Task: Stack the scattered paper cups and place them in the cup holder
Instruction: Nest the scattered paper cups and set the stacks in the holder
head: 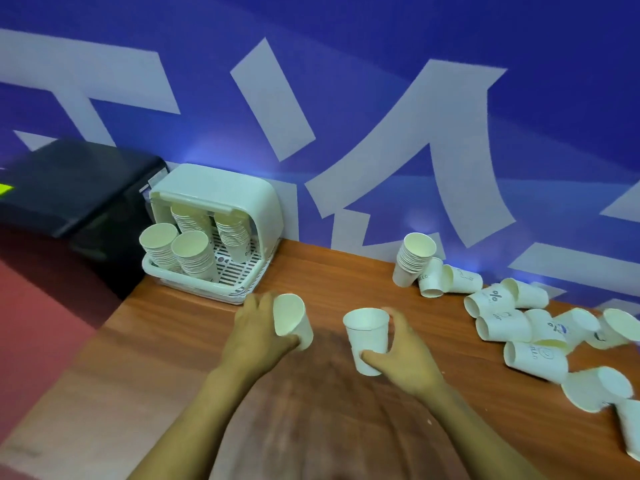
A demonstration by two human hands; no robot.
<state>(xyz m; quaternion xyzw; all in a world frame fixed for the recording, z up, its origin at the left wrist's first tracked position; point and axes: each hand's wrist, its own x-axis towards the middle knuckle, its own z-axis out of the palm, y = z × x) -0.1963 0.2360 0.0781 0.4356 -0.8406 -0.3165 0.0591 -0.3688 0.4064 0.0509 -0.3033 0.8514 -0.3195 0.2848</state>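
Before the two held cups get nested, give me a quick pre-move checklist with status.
1. Left hand grips a white paper cup, tilted, mouth toward the right: ok.
2. Right hand grips a second white paper cup, upright, mouth open upward: ok.
3. Both cup mouths look empty inside: ok.
4. Gap of bare brown wooden table between the two cups, nothing in the way: ok.
5. White plastic cup holder already has four stacks; free slot for another: cannot tell.
6. Loose white cups on the right lie on their sides, not stacked: not ok.
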